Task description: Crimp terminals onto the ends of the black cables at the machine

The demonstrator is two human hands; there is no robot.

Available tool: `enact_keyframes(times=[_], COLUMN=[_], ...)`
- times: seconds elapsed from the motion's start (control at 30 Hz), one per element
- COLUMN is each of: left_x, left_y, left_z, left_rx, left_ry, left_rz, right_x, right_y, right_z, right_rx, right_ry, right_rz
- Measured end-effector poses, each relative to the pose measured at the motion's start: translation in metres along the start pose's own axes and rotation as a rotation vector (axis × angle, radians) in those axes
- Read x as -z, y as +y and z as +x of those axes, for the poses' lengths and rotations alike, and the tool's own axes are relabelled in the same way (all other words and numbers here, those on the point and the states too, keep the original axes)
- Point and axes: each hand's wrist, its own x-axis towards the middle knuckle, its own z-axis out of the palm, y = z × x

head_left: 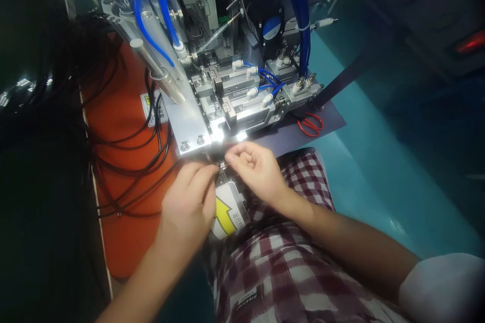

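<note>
Both hands meet at the front edge of a metal machine (pixel 242 106) fitted with several small air cylinders and blue tubes. My left hand (pixel 191 194) is closed, thumb and fingers pinched near a small metal fixture (pixel 223 165). Whatever lies in its fingertips is too small or hidden to name. My right hand (pixel 257 166) is also pinched, its fingertips beside the same fixture and just under a brightly lit spot. What it holds cannot be made out. Below the fixture is a white label with a yellow arrow (pixel 225 214), partly covered by my left hand.
Black cables (pixel 151 161) loop over an orange surface (pixel 125 242) on the left, where a large bundle of black cable or strands hangs. Red-handled scissors (pixel 310 124) lie on a dark plate at the right. A checked apron (pixel 280 272) covers my lap.
</note>
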Motion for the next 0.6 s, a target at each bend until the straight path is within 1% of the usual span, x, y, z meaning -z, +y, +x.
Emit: enact_keyframes(times=[0.07,0.13,0.27,0.37,0.43,0.47,0.53,0.6], left_x=[-0.001,-0.001,-0.001,0.000,0.000,-0.001,-0.001,-0.002], left_y=[0.000,0.001,0.001,0.001,0.001,0.000,-0.001,-0.001], left_z=[0.000,0.001,0.001,0.002,0.002,0.002,0.002,0.002], left_rx=[-0.005,-0.003,0.010,-0.003,-0.016,-0.021,-0.028,-0.032], left_ry=[0.002,0.010,0.011,0.005,0.012,0.019,0.030,0.029], left_rz=[-0.003,-0.005,-0.010,-0.012,-0.010,-0.008,-0.008,-0.012], right_x=[-0.001,-0.003,-0.005,-0.004,-0.004,-0.004,-0.006,-0.009], right_y=[-0.006,-0.012,-0.017,-0.012,-0.006,-0.002,0.005,0.011], right_z=[0.000,0.000,0.001,0.000,0.000,0.000,0.000,0.001], right_rx=[0.027,0.023,0.042,0.148,0.208,0.210,0.155,0.056], right_ry=[-0.003,-0.012,-0.026,-0.042,-0.060,-0.058,-0.032,-0.022], right_rz=[-0.134,-0.238,-0.312,-0.350,-0.313,-0.255,-0.094,0.064])
